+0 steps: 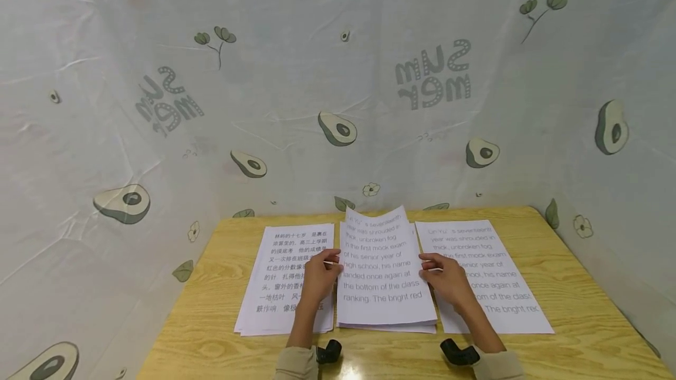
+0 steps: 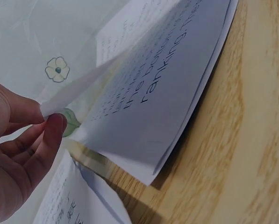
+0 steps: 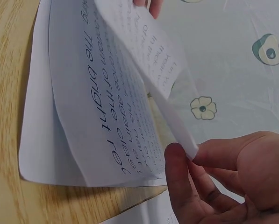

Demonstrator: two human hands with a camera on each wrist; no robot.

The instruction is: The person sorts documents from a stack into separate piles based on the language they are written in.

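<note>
A white sheet of paper (image 1: 378, 263) printed with large English text is in the middle of the head view, its upper edge lifted and curved. My left hand (image 1: 320, 277) pinches its left edge between thumb and fingers, as the left wrist view shows up close. On the opposite side, my right hand (image 1: 448, 279) pinches the right edge between thumb and fingers. Beneath the raised sheet lies more paper (image 3: 39, 158), whose edges stick out at the bottom and side.
To the left lies a stack of sheets with Chinese text (image 1: 280, 292), partly under my left forearm. To the right, another English-printed sheet (image 1: 507, 274) lies partly behind my right hand. All rest on a wood-grain table (image 1: 195, 321), before an avocado-patterned curtain (image 1: 296, 75).
</note>
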